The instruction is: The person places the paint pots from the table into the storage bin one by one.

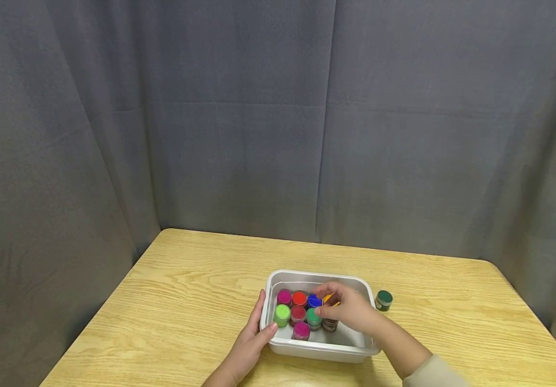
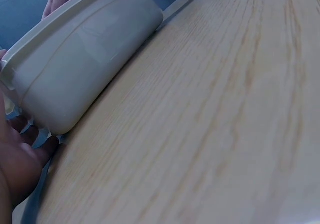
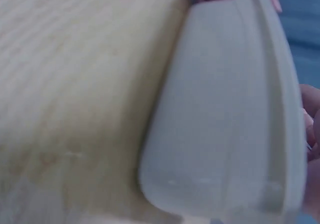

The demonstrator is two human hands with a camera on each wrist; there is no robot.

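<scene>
A white rectangular tub (image 1: 323,352) stands on the table and holds several small round jars with coloured lids. My left hand (image 1: 248,341) grips its left end, thumb over the rim and fingers along the outer wall. In the left wrist view, that hand's fingers (image 2: 32,139) sit low against the tub's end. My right hand (image 1: 350,309) reaches over the right side, thumb and index finger apart above the jars. Its fingertips overlap a blue jar (image 1: 313,301) and a green jar (image 1: 313,318); an orange lid (image 1: 327,298) shows between the fingers, and a brown jar (image 1: 330,324) is partly hidden below.
Also in the tub are magenta jars (image 1: 301,330), an orange-red jar (image 1: 299,298), a dark red jar (image 1: 298,313) and a lime green jar (image 1: 282,314). A dark green jar (image 1: 384,300) stands outside, right of the tub. Grey curtains (image 1: 239,161) surround the wooden table (image 1: 171,312).
</scene>
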